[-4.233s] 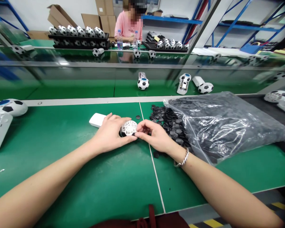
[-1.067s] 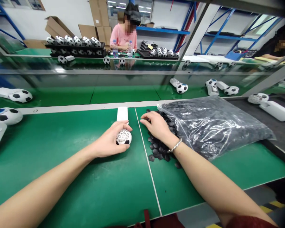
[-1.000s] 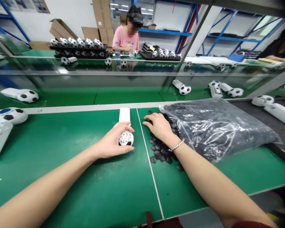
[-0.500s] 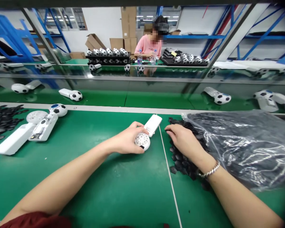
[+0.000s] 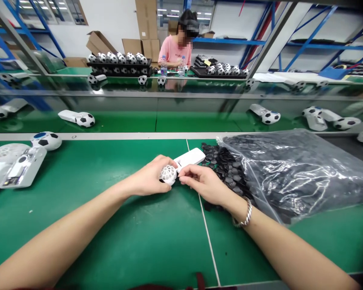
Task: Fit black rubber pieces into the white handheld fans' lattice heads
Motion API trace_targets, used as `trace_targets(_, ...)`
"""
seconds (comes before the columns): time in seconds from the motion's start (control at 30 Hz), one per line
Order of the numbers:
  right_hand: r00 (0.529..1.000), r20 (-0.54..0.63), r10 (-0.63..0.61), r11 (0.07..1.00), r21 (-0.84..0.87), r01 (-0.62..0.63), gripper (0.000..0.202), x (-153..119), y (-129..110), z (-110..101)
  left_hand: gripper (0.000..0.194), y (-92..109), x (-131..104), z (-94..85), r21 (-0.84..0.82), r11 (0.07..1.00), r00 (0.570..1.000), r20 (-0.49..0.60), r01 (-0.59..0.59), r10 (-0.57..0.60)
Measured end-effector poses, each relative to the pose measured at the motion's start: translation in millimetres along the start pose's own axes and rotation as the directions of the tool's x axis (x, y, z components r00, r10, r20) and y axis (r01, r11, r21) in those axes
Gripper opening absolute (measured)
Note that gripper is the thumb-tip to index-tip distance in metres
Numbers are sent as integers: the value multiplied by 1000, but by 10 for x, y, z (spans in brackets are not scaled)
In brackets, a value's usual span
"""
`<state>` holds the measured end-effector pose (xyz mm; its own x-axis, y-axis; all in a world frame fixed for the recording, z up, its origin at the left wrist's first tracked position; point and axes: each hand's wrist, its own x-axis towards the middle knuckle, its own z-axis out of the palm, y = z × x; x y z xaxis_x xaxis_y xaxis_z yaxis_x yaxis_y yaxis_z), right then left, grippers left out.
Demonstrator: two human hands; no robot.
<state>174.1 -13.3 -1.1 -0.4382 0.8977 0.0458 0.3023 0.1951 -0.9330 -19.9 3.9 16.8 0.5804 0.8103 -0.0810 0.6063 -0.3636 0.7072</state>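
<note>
My left hand (image 5: 153,177) is closed around the round lattice head of a white handheld device (image 5: 190,158), whose flat handle points away to the right. The head (image 5: 168,175) has open white ribs. Right beside it is my right hand (image 5: 204,183), thumb and forefinger pinched together on a small black piece that is mostly hidden by the fingertips. Loose flat black pieces (image 5: 230,171) lie in a heap just beyond and right of my right hand.
A clear plastic bag of black pieces (image 5: 296,173) covers the right. Several white devices (image 5: 24,167) lie at left. Past a pale rail (image 5: 115,136), more ball-headed devices (image 5: 85,119) rest on a green belt. A person (image 5: 175,50) sits opposite near trays of football-patterned balls (image 5: 117,64).
My right hand has moved left from the black heap to the device's head. My left hand still holds the device, its handle now turned more to the right. The view has shifted right.
</note>
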Motion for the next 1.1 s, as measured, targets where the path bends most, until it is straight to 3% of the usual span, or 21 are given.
trace_targets(0.4,996,-70,-56,996,-68,51,6,77,48,73,33,59,20,75,18,999,993,-117,30,-28)
trace_targets(0.63,971,-51,-234,946,-242,215,7,97,10,35,31,48,36,70,-7,1000,996,-88,21,-21)
trace_targets(0.73,970,-88,-226,947,-253,198,4,112,26,42,29,45,39,82,7,1000,993,-118,18,-17)
trace_targets(1.0,974,-190,-122,961,-268,68,22,180,101,61,29,65,-8,151,18,1000,979,-205,14,-10)
trace_targets(1.1,967,-186,-172,913,-400,85,23,175,75,-35,32,52,45,104,-17,1000,974,-226,5,-9)
